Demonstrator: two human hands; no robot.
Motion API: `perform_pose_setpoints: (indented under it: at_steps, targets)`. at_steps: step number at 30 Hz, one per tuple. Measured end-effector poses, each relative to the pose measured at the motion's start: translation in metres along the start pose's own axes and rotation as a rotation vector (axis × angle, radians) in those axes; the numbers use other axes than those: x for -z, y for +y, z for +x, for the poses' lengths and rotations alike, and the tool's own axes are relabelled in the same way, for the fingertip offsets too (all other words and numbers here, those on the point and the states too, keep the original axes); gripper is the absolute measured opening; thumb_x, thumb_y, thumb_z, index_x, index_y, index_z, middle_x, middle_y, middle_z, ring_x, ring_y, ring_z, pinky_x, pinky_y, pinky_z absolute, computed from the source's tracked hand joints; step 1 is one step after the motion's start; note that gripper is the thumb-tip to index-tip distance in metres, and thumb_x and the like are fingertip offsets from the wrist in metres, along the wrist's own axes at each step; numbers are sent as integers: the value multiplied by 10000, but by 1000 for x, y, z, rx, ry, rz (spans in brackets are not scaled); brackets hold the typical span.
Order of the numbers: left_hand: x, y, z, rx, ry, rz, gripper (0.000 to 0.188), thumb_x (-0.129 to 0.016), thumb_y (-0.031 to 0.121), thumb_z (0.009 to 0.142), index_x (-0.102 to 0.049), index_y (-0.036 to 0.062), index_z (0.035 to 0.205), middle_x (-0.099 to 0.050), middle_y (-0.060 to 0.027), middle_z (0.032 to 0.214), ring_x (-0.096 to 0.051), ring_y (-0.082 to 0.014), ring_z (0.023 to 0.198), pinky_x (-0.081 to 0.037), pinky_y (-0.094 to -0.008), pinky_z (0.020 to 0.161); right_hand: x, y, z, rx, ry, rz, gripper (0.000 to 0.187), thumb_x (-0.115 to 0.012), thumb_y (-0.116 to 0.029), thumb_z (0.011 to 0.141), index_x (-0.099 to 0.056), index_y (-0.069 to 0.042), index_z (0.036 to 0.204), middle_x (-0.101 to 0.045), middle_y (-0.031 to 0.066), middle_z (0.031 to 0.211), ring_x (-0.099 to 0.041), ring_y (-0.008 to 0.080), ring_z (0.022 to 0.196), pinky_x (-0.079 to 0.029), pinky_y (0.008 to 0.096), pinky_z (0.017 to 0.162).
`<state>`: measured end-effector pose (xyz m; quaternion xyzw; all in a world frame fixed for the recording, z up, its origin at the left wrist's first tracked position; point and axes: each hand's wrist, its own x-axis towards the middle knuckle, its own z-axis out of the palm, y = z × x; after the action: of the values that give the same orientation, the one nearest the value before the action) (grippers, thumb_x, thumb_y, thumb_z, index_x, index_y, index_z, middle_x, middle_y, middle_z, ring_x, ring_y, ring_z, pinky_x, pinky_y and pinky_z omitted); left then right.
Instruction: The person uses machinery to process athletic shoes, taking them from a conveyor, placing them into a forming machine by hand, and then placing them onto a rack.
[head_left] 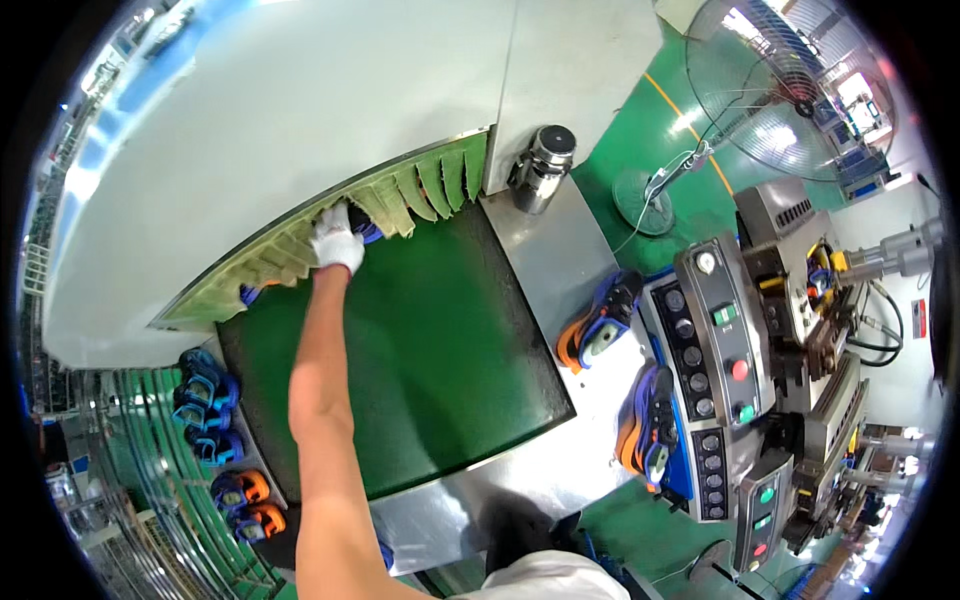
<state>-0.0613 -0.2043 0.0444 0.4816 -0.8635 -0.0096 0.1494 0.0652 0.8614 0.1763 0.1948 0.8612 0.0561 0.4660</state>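
Observation:
My left hand (338, 243), in a white glove, reaches across the green conveyor belt (420, 330) to the hanging strip curtain (400, 195) of a large pale machine. Its fingers close on a blue-purple shoe (370, 231) that sits partly under the strips. Most of this shoe is hidden by the glove and curtain. To the left, another blue and orange piece (250, 294) peeks out beneath the strips. My right hand is out of view.
On the metal ledge at right stand a steel flask (543, 168) and a blue-orange shoe (602, 320); another shoe (650, 425) rests beside the control panel (725, 330). Several blue shoes (207, 405) and orange ones (248, 505) line the left edge. A fan (790, 100) stands far right.

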Motion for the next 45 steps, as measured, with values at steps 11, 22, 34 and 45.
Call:
perform_pose_setpoints:
  at_steps: [11, 22, 34, 45]
  targets:
    - [-88, 30, -31, -91, -399, -89, 680, -673, 615, 840, -611, 171, 1352, -638, -151, 1340, -624, -368, 1193, -499, -492, 1002, 139, -167, -93, -200, -452, -329, 954, -643, -636, 901, -222, -224, 1651, -266, 173, 1693, -229, 320, 1572, -164, 417, 1300]
    - [139, 150, -335, -460, -905, -483, 558, -848, 434, 702, -681, 43, 1064, -714, -205, 1056, -694, -390, 1024, -550, -477, 890, 167, -423, -79, 1692, 300, -216, 849, -823, -357, 810, -465, 17, 1484, -510, 231, 1477, -560, 383, 1316, -422, 446, 1153]
    - [313, 470, -319, -1470, -311, -761, 606, -852, 329, 790, -644, 11, 1262, -674, -207, 1220, -650, -377, 1134, -510, -462, 1019, 280, -259, -19, 1299, -310, 703, 536, -879, -254, 821, -669, -54, 1272, -709, 51, 1228, -634, 146, 1096, -524, 326, 981]
    - [146, 872, -228, -1249, -283, -528, 714, -667, 500, 917, -486, 86, 1469, -537, -170, 1457, -541, -372, 1329, -410, -491, 1116, 278, -95, 57, 967, -439, 2178, 860, -727, 70, 728, -435, -9, 1533, -680, 146, 1280, -722, 248, 1000, -610, 381, 842]
